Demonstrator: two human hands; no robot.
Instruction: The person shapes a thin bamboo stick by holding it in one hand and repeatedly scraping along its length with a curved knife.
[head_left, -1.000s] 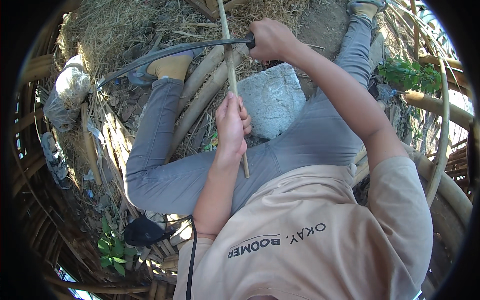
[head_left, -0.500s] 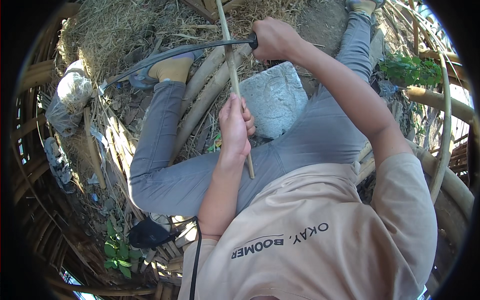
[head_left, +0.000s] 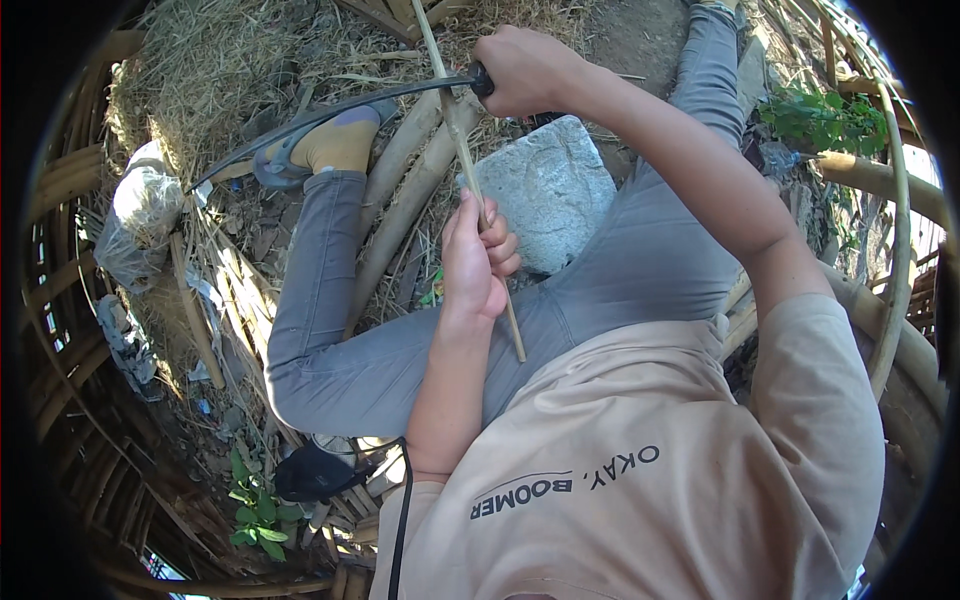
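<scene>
A slender, pale tan stick [head_left: 460,140] runs from the top edge of the frame, left of centre, down to the middle, leaning so that its foot lies farther right than its top. It looks straight and smooth, with a slightly darker patch just below where a long knife [head_left: 370,96] crosses it in the upper middle. The knife's dark, narrow blade curves away toward the upper left, its tip low near a clear plastic bag [head_left: 140,210]; whether the edge bites into the stick cannot be told. At the centre of the frame the left hand [head_left: 475,250] closes around the stick, thumb laid along it and pointing up, fingers curled over on the right side, the lower end poking out below over the grey trousers [head_left: 390,375]. Its forearm rises nearly upright from the lower middle. In the upper middle, the right hand [head_left: 525,70] makes a tight fist on the knife's black handle, back of the hand uppermost; that arm bends at the elbow at right and its forearm slants up and leftward, passing above a rough grey stone block [head_left: 550,195].
</scene>
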